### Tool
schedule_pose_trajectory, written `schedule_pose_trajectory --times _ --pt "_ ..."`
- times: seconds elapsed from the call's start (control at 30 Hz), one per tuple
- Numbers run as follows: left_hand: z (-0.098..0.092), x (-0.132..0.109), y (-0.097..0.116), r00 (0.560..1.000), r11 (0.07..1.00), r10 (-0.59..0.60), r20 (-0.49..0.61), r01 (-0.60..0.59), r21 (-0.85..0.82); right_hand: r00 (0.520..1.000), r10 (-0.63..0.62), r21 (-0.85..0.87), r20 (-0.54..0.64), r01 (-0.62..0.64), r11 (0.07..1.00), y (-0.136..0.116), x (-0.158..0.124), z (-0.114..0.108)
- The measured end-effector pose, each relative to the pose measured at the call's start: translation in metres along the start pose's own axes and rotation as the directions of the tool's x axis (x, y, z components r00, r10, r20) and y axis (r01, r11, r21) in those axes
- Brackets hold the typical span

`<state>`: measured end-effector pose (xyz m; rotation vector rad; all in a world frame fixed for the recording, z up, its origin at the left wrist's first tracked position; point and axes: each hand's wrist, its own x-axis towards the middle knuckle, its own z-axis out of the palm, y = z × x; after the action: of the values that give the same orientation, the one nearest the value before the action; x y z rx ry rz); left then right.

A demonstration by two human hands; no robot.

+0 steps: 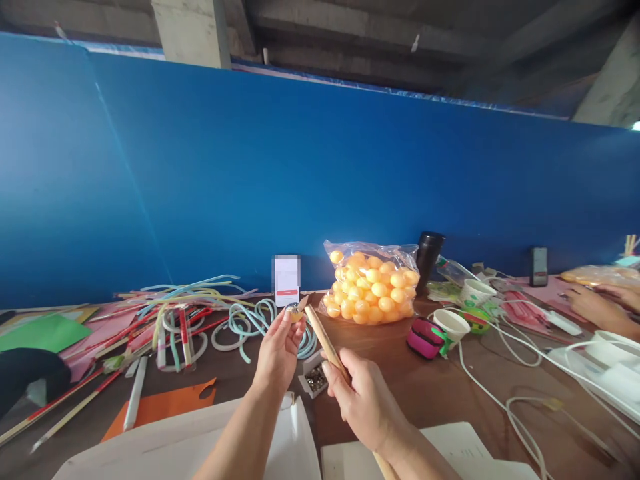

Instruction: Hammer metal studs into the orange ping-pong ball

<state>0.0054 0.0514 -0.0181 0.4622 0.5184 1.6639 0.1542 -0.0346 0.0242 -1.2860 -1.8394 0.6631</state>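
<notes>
Pinched in the fingertips of my left hand (278,347) is a small shiny round piece (294,311), silvery and gold; its exact kind is unclear. My right hand (363,399) is wrapped round a light wooden stick (323,335), which slants up to the left with its upper end close beside the shiny piece. Whether the two touch, I cannot tell. Below and between my hands sits a small white box (307,384) of little metal parts (316,378), partly hidden by my right hand.
Behind stand a phone (287,280), a bag of orange balls (373,287) and a black bottle (429,261). Tubes and strips (185,327) clutter the left. Rightward lie a magenta pouch (423,339), paper cups (451,325), white cables (483,393) and another person's hands (603,310).
</notes>
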Motion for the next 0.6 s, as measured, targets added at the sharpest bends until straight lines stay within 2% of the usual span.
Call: schedule_pose_trajectory --times 0.1,0.23,0.47,0.6 --pt "0.0021 -0.002 0.0029 0.998 0.998 -0.027 0.048 0.029 -0.06 0.999 0.019 0.092 -0.049 -0.014 0.996 0.0018 -0.0001 0.001" --pt "0.0034 -0.0049 0.0065 0.993 0.99 -0.089 0.075 0.097 -0.102 0.999 0.023 0.142 -0.037 -0.017 0.99 0.0044 -0.0002 0.0016" --pt "0.0009 -0.0043 0.0066 0.991 0.986 -0.108 0.074 0.117 -0.117 1.0 0.012 0.113 0.025 -0.015 0.994 0.0025 -0.0026 0.002" --pt "0.0 -0.003 0.0053 0.99 0.992 -0.074 0.119 0.085 -0.095 0.998 -0.023 0.055 0.055 0.02 0.998 -0.0014 -0.0035 0.0008"
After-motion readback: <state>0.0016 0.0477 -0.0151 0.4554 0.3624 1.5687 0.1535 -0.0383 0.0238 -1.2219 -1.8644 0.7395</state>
